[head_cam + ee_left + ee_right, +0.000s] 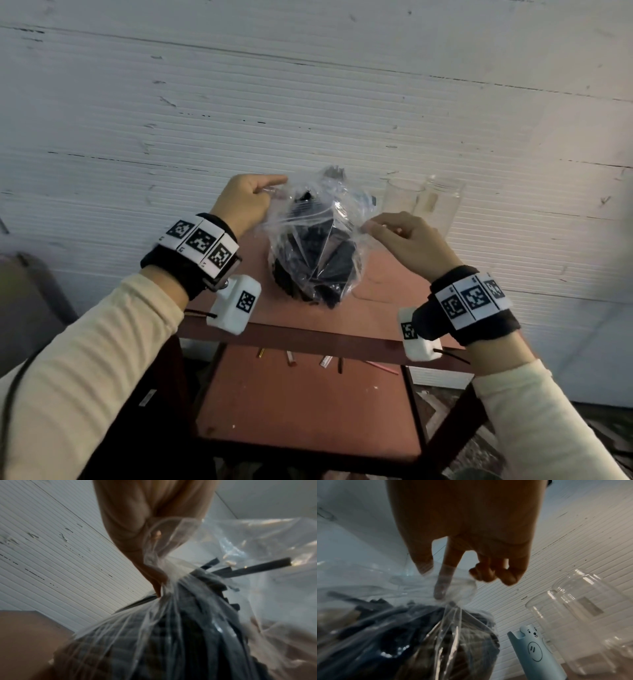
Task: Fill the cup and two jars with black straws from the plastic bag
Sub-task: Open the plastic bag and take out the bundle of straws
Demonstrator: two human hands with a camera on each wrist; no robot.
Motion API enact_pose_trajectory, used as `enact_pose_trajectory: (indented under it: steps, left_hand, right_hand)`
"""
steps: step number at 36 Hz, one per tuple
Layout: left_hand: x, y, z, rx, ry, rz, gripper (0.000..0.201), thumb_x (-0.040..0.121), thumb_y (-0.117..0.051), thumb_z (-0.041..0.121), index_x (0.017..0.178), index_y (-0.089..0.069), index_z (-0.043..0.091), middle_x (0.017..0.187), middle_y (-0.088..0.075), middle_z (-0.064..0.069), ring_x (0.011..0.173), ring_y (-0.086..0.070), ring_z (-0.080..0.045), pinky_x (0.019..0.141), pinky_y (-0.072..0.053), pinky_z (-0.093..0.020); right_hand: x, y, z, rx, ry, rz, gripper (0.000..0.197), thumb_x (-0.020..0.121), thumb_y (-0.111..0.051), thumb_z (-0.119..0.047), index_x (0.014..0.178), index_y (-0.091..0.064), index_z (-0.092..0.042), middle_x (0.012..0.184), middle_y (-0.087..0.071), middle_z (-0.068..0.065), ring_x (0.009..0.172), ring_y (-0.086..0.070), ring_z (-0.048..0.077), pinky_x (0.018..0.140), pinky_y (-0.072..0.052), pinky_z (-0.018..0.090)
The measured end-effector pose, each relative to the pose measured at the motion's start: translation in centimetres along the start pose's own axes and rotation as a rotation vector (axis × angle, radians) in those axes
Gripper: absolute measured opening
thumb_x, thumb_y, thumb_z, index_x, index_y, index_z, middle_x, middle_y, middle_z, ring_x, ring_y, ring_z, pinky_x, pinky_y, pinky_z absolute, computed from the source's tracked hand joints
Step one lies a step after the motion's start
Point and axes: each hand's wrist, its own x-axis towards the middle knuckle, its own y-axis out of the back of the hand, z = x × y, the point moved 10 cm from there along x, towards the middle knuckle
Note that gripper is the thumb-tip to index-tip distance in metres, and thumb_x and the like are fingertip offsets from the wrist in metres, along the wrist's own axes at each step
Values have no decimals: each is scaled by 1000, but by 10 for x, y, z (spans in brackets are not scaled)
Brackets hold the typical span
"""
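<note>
A clear plastic bag [313,246] packed with black straws [320,270] stands on the red table top [387,301]. My left hand [246,200] pinches the bag's upper left edge. My right hand [397,233] pinches the upper right edge, so the mouth is stretched between them. In the left wrist view the film [171,563] bunches under my fingers and several straws [248,568] poke up. The right wrist view shows thumb and forefinger on the film [452,588]. Two clear jars [400,197] [442,202] stand behind the bag at the right, and a light blue cup [534,654] with a bear face stands beside it.
A white ribbed wall [308,102] rises right behind the table. A lower red shelf [301,401] carries a few short loose straws [325,361]. The table's dark front rail [308,337] runs just under my wrists.
</note>
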Motion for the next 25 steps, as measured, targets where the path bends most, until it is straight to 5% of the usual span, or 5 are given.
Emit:
enact_pose_trajectory:
  steps: [4,10,16,21,25]
  left_hand:
    - [0,-1,4,-71,28,23,34,98,-49,4,128,-62,17,113,-69,4,47,-41,-7,45,-37,-22]
    - [-10,-10,7,-157,57,-32,56,90,-58,-3,144,-45,8,145,-49,-7,125,-51,-14,84,-52,-17]
    - [-20,-17,2,-180,36,-117,61,85,-50,-19,133,-54,19,140,-52,-6,87,-56,-10,91,-50,-48]
    - [-23,-9,-13,-223,98,-11,41,87,-52,-12,92,-51,29,104,-54,-11,73,-52,-22,45,-37,-21]
    - [-29,-2,-25,-177,122,34,33,87,-53,-6,88,-53,28,83,-49,-4,56,-40,-15,44,-31,-22]
  right_hand:
    - [-4,-3,3,-31,-50,-11,22,97,-50,-44,101,-68,-33,83,-55,7,66,-45,16,58,-33,10]
    - [-8,-18,16,69,-196,-104,36,103,-31,-43,130,-51,-31,129,-51,13,76,-68,18,80,-58,40]
    - [-32,-62,16,276,-402,-444,48,96,-23,-63,140,-12,-49,150,-28,28,79,-73,31,78,-60,43]
    - [-26,-67,17,344,-412,-377,66,89,-14,-73,146,-14,-39,148,-32,29,82,-73,29,78,-60,38]
    - [-16,-64,18,384,-418,-292,62,93,-23,-68,144,-21,-33,149,-29,25,79,-73,32,76,-60,44]
